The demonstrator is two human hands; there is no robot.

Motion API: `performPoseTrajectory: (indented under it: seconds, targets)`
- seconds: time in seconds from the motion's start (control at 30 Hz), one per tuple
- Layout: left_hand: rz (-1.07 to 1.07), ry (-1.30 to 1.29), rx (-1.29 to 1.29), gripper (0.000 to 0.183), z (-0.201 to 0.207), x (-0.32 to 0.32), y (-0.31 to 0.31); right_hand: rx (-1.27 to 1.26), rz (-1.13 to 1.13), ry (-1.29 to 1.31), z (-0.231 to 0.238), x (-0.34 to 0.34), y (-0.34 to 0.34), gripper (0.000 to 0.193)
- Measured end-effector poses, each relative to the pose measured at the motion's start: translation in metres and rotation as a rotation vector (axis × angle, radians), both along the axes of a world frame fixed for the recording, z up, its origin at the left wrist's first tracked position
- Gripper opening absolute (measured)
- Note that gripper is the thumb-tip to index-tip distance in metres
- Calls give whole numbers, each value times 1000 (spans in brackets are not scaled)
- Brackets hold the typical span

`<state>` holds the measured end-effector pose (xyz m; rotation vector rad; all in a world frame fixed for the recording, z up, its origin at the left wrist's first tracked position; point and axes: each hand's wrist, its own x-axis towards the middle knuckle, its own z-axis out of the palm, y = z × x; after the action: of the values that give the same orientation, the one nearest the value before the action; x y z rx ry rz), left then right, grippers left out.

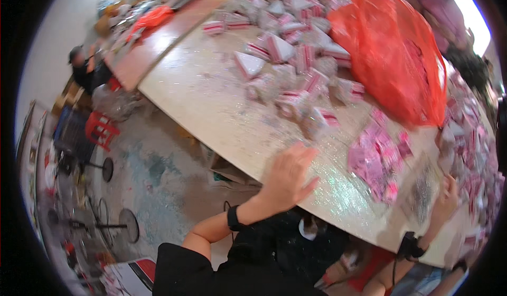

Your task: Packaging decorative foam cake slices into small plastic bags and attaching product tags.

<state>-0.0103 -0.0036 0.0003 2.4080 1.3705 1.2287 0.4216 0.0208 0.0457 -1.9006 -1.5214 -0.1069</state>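
Seeing left hand (289,175), thumb wide off fingers, at 9 o'clock from pink packets (372,161) | right hand (447,200) at 4 o'clock (can't tell finger state, kinda blurry)

You can read no word, number or sign with certainty here, neither on the small pink packets (369,161), nor on the triangular white-and-pink packs (280,48), nor on the flat white, red and black object (125,278) at lower left, all being too small or blurred.
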Motion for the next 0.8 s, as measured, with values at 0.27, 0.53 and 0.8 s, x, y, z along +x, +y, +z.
performPoseTrajectory:
  seconds: [0.27, 0.53, 0.8]
  targets:
    - [111, -1, 17, 52, -14, 0, 11, -393, 182, 106, 9, -97, -17, 22]
    - [117, 10, 24, 53, -13, 6, 9, -264, 381, 209, -5, -88, -8, 25]
    - [6, -28, 97, 39, -16, 4, 14, 91, 342, -33, 7, -144, -70, 21]
